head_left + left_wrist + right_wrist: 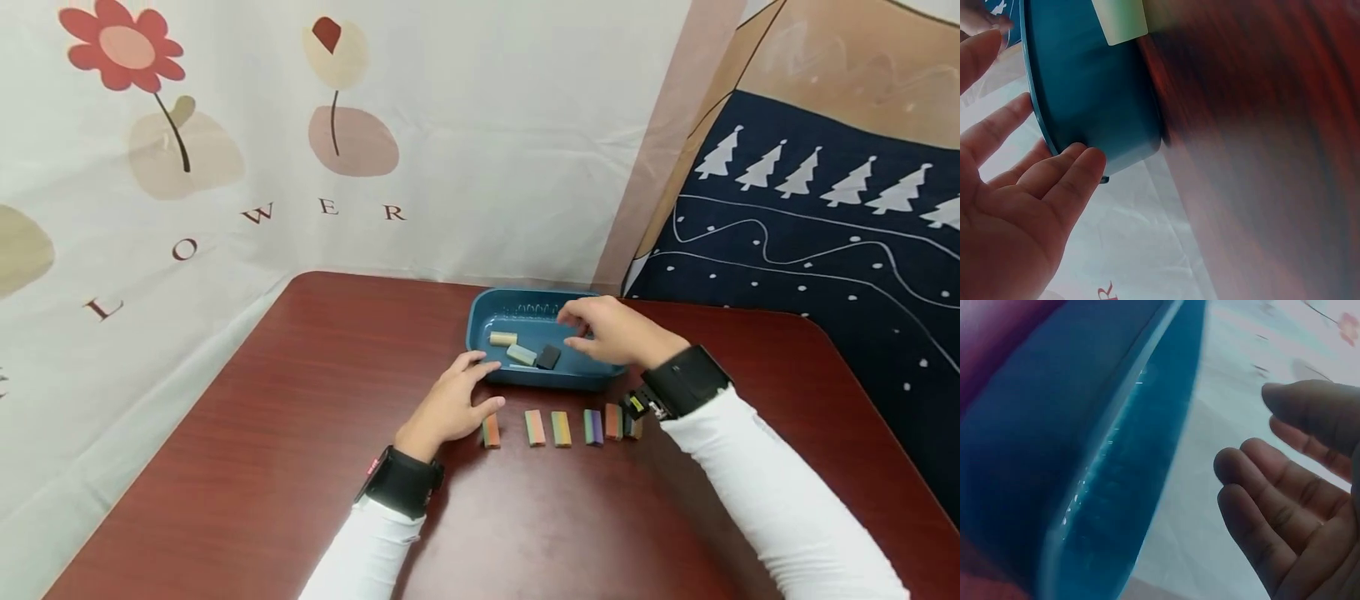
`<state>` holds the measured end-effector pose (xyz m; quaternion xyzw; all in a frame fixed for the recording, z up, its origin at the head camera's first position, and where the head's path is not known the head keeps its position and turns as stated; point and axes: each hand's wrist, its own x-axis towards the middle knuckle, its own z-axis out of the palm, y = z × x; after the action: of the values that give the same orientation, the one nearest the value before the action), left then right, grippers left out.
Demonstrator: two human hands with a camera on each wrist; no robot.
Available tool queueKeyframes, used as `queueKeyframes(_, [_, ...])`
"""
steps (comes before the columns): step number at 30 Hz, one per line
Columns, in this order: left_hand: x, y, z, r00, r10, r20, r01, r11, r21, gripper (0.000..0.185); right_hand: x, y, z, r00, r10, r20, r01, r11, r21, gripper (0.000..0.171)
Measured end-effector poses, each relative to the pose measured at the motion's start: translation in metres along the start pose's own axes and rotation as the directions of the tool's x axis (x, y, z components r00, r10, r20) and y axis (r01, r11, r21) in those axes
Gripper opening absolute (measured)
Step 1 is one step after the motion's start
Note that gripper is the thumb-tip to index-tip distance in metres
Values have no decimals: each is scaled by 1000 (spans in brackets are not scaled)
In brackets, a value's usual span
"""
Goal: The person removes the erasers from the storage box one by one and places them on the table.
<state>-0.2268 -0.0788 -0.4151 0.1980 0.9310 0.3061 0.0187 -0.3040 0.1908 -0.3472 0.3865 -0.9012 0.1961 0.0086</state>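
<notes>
A blue plastic basket [555, 379] stands toward the back of the table. Inside it lie a cream block [502, 338], a pale green block [522, 356] and a dark block [548, 357]. My left hand [447, 406] is at the basket's front left corner, fingers spread. In the left wrist view, its fingertips [1092, 161] rest against the basket's outer wall. Over the basket's right side hovers my right hand [618, 332], fingers loosely bent, holding nothing. The right wrist view shows a gap between its thumb and fingers.
Several two-coloured blocks stand in a row before the basket, among them an orange one [491, 432], a pink-green one [535, 428], a yellow one [561, 429] and a purple one [593, 427]. The reddish-brown table [300, 433] meets a printed cloth [487, 208] behind.
</notes>
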Motion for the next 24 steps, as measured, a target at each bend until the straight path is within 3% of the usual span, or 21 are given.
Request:
queueKeyframes(5, [-1,3,0,1000,-3,20,3,1000,-5,55,37,2,1,988,-9,153,17,999,-49,29])
queueKeyframes(12, [-4,4,0,1000,-14,21,14,1000,-2,54,79,7,17,952,-20,304,48,995,-86,31])
queueKeyframes(24, [-4,2,-2,1000,-3,20,3,1000,-24,54,119,12,41,895,-6,446,123,964,-235,44])
